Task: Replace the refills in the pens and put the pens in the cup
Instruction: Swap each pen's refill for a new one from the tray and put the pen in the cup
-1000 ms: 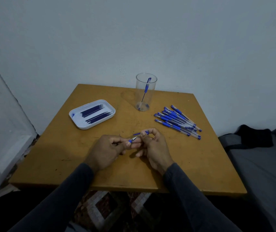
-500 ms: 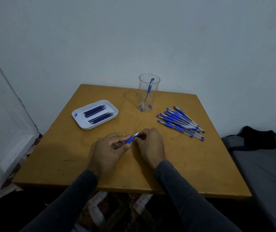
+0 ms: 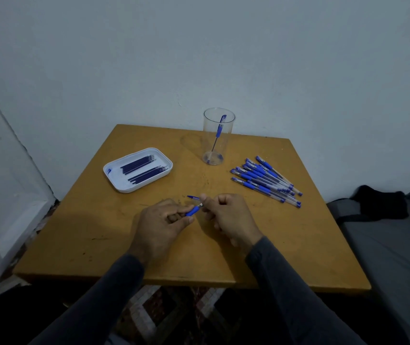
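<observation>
Wooden table [image 3: 298,245] | left hand [image 3: 159,225] pinches pen [image 3: 193,210] | right hand [image 3: 231,217] pinches its tip

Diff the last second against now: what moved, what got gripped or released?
The left hand still pinches the pen by its blue grip; the right hand stays at its metal tip end. A blue cap now lies on the table. Cup, tray and pen pile unchanged.

No text, label, brand or number is legible on anything in view.
</observation>
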### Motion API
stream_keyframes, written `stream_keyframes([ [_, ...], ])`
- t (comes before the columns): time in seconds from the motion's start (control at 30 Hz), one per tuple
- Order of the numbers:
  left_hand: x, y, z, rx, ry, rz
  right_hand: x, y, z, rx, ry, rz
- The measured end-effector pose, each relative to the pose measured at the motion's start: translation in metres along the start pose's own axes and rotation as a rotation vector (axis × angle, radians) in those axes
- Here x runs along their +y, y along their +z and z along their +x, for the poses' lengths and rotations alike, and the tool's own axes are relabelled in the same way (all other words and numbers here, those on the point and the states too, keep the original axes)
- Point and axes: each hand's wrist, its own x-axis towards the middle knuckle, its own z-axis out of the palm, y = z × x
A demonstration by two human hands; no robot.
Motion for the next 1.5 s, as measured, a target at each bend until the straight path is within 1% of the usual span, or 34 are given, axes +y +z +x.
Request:
stream_keyframes([
  [0.27,-0.001,0.001,0.002,-0.008,0.003,-0.004,-0.003,-0.007,0.001,-0.125,-0.072,0.025],
  [0.37,-0.002,0.0,0.002,0.001,-0.011,-0.01,-0.004,-0.008,0.002,-0.17,-0.068,0.057],
  [0.5,0.0,0.0,0.001,-0.013,-0.018,-0.005,0.0,-0.005,0.006,-0.047,-0.078,-0.105],
  [0.57,-0.001,0.0,0.002,-0.015,-0.027,-0.008,0.001,-0.006,0.008,-0.068,-0.09,-0.082],
  [0.63,-0.003,0.0,0.002,-0.019,-0.031,-0.012,0.001,-0.01,0.007,-0.154,-0.08,0.033],
  [0.7,-0.005,0.0,0.002,-0.025,-0.03,-0.01,-0.001,-0.011,0.006,-0.182,-0.056,0.101],
  [0.73,-0.005,0.0,0.002,-0.024,-0.029,-0.017,0.0,-0.011,0.007,-0.164,-0.047,0.092],
  [0.8,-0.006,0.002,0.002,-0.016,-0.024,-0.034,0.002,-0.007,0.007,-0.087,-0.057,-0.017],
  [0.87,-0.007,0.003,0.002,-0.009,-0.014,-0.041,0.004,-0.007,0.008,-0.065,-0.075,-0.08],
  [1.0,-0.008,0.003,0.003,-0.015,-0.014,-0.047,0.0,-0.013,0.007,-0.181,-0.069,0.14],
  [1.13,-0.007,0.003,0.002,-0.008,-0.025,-0.059,0.002,-0.008,0.007,-0.079,-0.067,-0.019],
  [1.17,-0.007,0.003,0.002,-0.01,-0.029,-0.058,0.002,-0.007,0.007,-0.072,-0.062,-0.023],
  [1.23,-0.007,0.003,0.002,-0.014,-0.03,-0.054,0.001,-0.008,0.007,-0.098,-0.059,0.001],
  [1.37,-0.007,0.002,0.002,-0.016,-0.03,-0.043,-0.003,-0.013,0.006,-0.181,-0.042,0.138],
  [1.5,-0.005,0.001,0.002,-0.011,-0.027,-0.051,-0.003,-0.012,0.004,-0.138,-0.023,0.045],
])
